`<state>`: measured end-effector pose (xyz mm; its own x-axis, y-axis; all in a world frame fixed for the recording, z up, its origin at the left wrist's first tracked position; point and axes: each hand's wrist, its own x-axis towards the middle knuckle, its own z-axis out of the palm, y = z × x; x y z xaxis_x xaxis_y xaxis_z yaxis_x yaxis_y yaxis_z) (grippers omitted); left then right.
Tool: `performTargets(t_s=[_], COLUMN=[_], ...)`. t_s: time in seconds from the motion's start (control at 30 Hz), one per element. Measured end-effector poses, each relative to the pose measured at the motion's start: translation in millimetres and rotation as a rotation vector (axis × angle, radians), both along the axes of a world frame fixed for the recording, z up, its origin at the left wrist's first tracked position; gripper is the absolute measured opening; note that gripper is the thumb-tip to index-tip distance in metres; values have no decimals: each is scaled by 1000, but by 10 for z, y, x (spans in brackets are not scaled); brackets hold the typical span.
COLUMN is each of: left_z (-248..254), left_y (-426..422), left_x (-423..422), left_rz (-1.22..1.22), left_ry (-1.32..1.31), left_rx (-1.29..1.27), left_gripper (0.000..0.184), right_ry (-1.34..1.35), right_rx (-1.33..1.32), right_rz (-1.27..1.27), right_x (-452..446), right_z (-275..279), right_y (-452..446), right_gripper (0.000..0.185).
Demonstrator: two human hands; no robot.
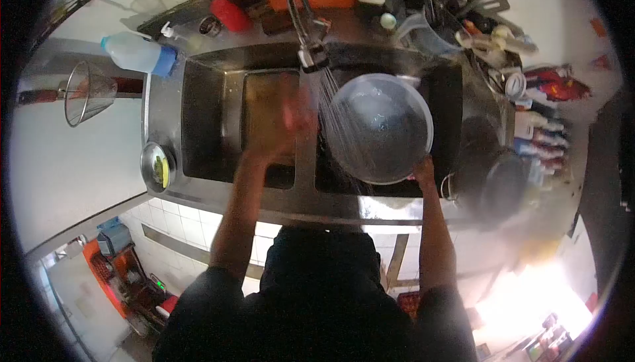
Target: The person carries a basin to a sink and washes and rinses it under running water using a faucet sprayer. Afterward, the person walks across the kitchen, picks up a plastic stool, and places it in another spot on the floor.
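Observation:
My right hand grips the near right rim of a large translucent plastic bowl, which is over the right basin of a steel double sink. Water sprays from the faucet head toward the bowl's left side and interior. My left hand hangs above the divider and left basin, left of the spray and apart from the bowl. Motion smears its fingers. A reddish patch shows at them, and I cannot make out whether it is skin or a held thing.
A blue-capped bottle lies at the back left, near a wire strainer. A small steel bowl with green and yellow pieces sits on the left edge. Behind on the right stands a utensil container. Dark pans crowd the right counter.

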<state>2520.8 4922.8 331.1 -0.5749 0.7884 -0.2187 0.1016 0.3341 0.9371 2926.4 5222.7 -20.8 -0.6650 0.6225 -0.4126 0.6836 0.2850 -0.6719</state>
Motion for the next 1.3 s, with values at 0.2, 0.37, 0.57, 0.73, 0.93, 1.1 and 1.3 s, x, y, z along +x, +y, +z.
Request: performTargets(t_s=[0.2,0.37,0.57,0.73,0.93,1.1,1.3], left_z=[268,-528,-369,-541,-682,-146,-116], left_y=[1026,1554,1520,1426,1476,1295,1216], left_x=[-606,-683,-832,-890,-979,-813,-829], left_rz=[207,239,107,191,128,106,73], left_ry=[85,389,485,296,345,379,318], left_rx=[387,474,222,327,364,218,306], left_gripper=[65,42,35,21,31,37,47], right_ry=[118,-98,-11,145,114,114,149], right_rx=[-591,-194,-334,-459,-476,-656,-510], right_rz=[-477,-233,-157,-335,-458,-657,-566], right_x=[-125,-229,-604,-918,-909,-1205,-891], right_z=[230,298,58,323,193,1436,1067], right_y=[-218,-215,-221,-346,-388,-597,-548], right_gripper=[53,65,54,53,53,50,43])
